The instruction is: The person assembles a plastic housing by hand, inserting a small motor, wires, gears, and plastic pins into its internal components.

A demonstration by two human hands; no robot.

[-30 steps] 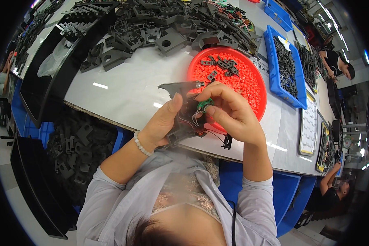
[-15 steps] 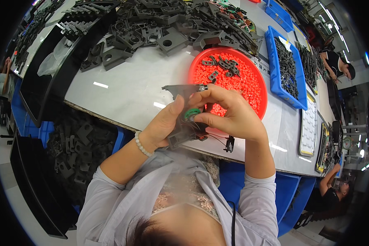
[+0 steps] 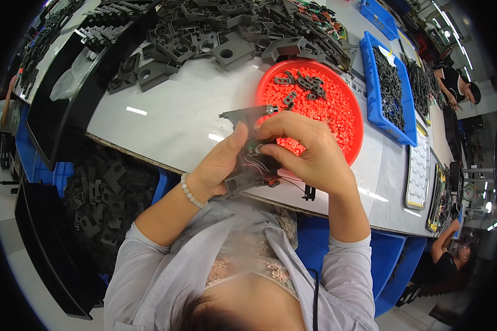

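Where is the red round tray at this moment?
In the head view, the red round tray lies on the white table, right of centre, just beyond the right hand and left of a blue bin.

Matt dark plastic on the part [image 3: 248, 154] in both hands, thin glossy wires trailing at its six o'clock. At one o'clock, the red bowl [image 3: 345, 96] shows a pebbly plastic surface. The white tabletop [image 3: 171, 116] is smooth, glinting. Pale, smooth bead bracelet [image 3: 192, 190]; soft cloth sleeves [image 3: 143, 265].

Red round tray [image 3: 345, 129], blue bin [image 3: 370, 71], loose dark plastic parts [image 3: 215, 33].
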